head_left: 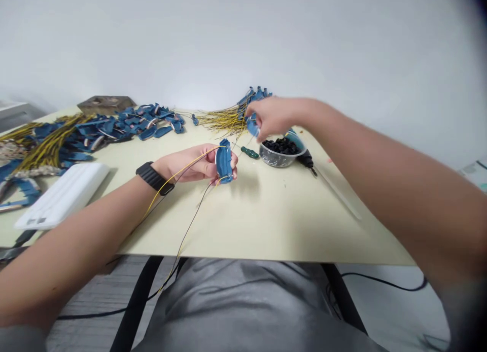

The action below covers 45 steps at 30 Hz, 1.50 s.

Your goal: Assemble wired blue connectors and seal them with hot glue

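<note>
My left hand (201,163) grips a curved blue plastic housing (223,162) upright above the middle of the table. Thin yellow and dark wires (186,170) run from this housing, over my wrist and down past the table's front edge. Farther back, my right hand (268,117) pinches another blue plastic piece (251,125), beside a bundle of yellow wires (224,119) with blue ends. Part of that piece is covered by my fingers. Just below my right hand stands a round clear tub (279,159) filled with small black parts (282,146).
On the left lie a heap of blue housings (140,119), yellow wire bundles (57,139) and a white power bank (63,195). A brown block (106,104) sits behind them. A green-handled tool (249,152), a black-tipped tool (306,160) and a pale stick (338,195) lie around the tub.
</note>
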Each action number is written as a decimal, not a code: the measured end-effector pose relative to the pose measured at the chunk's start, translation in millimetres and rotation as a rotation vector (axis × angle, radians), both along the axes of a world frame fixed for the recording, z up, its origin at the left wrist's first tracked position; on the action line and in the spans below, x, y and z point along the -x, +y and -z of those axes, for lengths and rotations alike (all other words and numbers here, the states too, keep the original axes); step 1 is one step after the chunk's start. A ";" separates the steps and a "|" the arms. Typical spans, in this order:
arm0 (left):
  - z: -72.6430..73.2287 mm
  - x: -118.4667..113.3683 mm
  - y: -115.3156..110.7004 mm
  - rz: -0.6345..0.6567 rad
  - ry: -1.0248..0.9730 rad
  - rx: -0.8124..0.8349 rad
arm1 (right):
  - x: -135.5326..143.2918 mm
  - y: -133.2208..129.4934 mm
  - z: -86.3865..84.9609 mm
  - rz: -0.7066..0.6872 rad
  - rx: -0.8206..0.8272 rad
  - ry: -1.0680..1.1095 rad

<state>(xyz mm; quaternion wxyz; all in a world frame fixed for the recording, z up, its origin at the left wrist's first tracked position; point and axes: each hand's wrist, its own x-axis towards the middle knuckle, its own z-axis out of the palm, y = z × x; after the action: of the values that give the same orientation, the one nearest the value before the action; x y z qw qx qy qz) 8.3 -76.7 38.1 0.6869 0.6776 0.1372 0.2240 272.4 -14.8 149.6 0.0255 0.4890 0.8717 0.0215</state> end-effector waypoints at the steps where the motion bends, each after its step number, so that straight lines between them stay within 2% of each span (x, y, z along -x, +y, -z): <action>1: 0.6 0.9 1.2 0.001 -0.012 0.002 | -3.1 22.0 -10.6 0.026 -0.048 0.011; 2: 1.7 1.6 2.4 0.003 -0.025 0.008 | -7.4 41.0 -21.3 0.060 -0.126 0.040; 3: 3.2 2.0 3.6 0.007 -0.035 0.013 | -12.4 55.9 -31.2 0.204 -0.167 0.072; 5: 6.2 2.1 5.5 0.008 -0.048 0.020 | -22.2 70.5 -46.9 0.296 -0.159 0.130; 7: 8.9 1.6 6.2 0.012 -0.049 0.021 | -28.6 65.1 -54.0 0.306 -0.152 0.174; 9: 10.9 0.9 6.0 0.018 -0.052 0.030 | -30.2 44.5 -51.8 0.253 -0.195 0.226; 12: 13.4 -0.7 5.1 0.026 -0.066 0.064 | -27.3 -0.4 -34.4 0.141 -0.187 0.362; 16: 18.9 -3.4 6.3 0.000 -0.054 0.099 | -23.6 -59.6 3.4 -0.077 0.189 0.594; 17: 20.6 -4.1 7.1 -0.003 -0.044 0.105 | -22.6 -72.2 13.5 -0.129 0.204 0.607; 19: 23.7 -5.5 8.5 -0.012 -0.023 0.115 | -19.4 -93.4 33.0 -0.218 0.259 0.620; 22: 26.6 -7.8 8.3 -0.041 0.023 0.145 | -11.7 -112.8 58.7 -0.268 0.326 0.711; 27: 25.2 -11.4 -0.6 -0.044 0.001 0.162 | -0.1 -112.9 94.4 -0.336 0.281 0.912; 31: 21.8 -12.8 -7.7 -0.047 -0.023 0.202 | 3.7 -107.1 111.9 -0.331 0.211 0.975; 38: 19.9 -14.5 -10.4 -0.113 0.024 0.240 | 6.5 -108.8 118.6 -0.323 0.233 1.026; 45: 13.9 -13.1 -15.3 -0.104 0.085 0.209 | 7.2 -107.8 122.0 -0.337 0.280 1.076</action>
<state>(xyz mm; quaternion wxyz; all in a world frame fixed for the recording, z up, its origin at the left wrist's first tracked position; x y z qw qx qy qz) 21.5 -92.0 24.1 0.7347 0.6033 0.2237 0.2148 265.2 -122.6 27.6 -0.3605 0.2775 0.8224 -0.3416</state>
